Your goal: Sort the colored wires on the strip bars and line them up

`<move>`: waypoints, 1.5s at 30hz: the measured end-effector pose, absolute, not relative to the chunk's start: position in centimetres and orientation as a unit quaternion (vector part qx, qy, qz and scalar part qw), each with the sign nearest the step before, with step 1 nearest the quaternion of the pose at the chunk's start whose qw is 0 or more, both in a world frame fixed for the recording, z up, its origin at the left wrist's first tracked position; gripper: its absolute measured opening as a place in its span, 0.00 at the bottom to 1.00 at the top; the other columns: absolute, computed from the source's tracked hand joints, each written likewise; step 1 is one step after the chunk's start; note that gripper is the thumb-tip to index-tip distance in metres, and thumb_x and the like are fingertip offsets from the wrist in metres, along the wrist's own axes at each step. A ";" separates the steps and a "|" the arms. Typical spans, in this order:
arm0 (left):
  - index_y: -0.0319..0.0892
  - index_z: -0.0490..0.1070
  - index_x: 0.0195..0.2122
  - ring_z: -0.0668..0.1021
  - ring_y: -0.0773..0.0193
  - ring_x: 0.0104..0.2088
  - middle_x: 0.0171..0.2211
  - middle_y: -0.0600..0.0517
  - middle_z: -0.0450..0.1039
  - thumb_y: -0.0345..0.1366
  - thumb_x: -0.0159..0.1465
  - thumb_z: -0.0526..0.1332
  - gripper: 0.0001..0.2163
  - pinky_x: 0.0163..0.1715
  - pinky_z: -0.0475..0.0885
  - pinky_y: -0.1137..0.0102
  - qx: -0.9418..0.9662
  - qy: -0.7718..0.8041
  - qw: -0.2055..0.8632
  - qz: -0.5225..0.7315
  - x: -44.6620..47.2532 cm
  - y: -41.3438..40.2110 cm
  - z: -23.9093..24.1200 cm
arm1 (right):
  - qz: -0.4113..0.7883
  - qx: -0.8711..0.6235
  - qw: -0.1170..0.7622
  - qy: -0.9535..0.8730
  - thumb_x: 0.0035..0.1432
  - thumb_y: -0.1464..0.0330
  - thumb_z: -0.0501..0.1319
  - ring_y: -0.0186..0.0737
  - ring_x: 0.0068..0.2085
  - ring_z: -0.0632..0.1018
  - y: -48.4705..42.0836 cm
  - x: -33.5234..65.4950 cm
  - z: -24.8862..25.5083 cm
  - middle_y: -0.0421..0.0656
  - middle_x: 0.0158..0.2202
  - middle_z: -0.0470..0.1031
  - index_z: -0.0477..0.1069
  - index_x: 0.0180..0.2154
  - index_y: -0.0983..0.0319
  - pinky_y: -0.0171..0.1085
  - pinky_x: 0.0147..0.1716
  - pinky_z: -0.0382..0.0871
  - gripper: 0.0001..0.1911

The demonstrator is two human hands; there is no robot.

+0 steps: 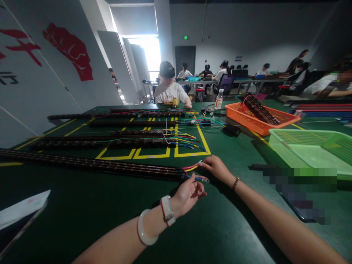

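Note:
A long bundle of dark braided-sleeve cables [110, 165] lies across the green table, with coloured wires coming out of its right end. My right hand [216, 167] pinches the tips of the red and yellow wires [189, 168] at their metal terminals. Just in front of it, my left hand [187, 194] is turned palm up, thumb and forefinger at the blue wires [198, 179]. A ring terminal [207, 180] sticks out past its fingertips, and the other fingers are curled. Part of the blue wires is hidden by the left fingers.
More cable bundles [104, 143] lie behind over yellow taped outlines. An orange basket [261, 128] holds a dark bundle; a light green basket [310, 150] stands at right. A phone-like dark object [297, 205] is nearby, partly blurred. A co-worker [170, 88] sits opposite, near a bottle [219, 99].

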State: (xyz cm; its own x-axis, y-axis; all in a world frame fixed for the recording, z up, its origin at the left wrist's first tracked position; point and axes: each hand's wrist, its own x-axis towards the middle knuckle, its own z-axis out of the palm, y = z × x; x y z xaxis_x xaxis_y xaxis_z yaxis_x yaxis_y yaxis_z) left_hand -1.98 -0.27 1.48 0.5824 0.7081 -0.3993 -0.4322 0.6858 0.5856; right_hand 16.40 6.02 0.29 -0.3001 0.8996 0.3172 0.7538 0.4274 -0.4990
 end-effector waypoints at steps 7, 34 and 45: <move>0.36 0.69 0.40 0.67 0.67 0.25 0.23 0.53 0.64 0.44 0.67 0.47 0.18 0.36 0.65 0.67 0.220 0.330 0.859 0.324 -2.0 -0.4 1.8 | 0.248 -0.558 0.193 -0.768 0.59 0.46 0.49 0.33 0.22 0.68 4.4 17.6 1.1 0.42 0.19 0.71 0.71 0.20 0.64 0.33 0.24 0.56 0.32; 0.37 0.65 0.33 0.73 0.66 0.25 0.25 0.49 0.71 0.38 0.64 0.51 0.10 0.33 0.65 0.69 0.323 0.274 0.857 0.293 -1.8 -0.2 -0.2 | 0.052 -0.548 0.134 -0.824 0.56 0.51 0.57 0.34 0.25 0.67 3.3 17.3 1.7 0.40 0.26 0.70 0.65 0.25 0.60 0.32 0.23 0.51 0.20; 0.37 0.65 0.33 0.74 0.66 0.27 0.25 0.49 0.71 0.36 0.64 0.52 0.08 0.31 0.64 0.71 0.322 0.288 0.854 0.291 -1.8 -0.4 0.7 | 0.161 -0.500 0.254 -0.812 0.52 0.56 0.63 0.38 0.36 0.70 3.4 17.3 1.4 0.44 0.39 0.67 0.64 0.42 0.61 0.35 0.34 0.66 0.20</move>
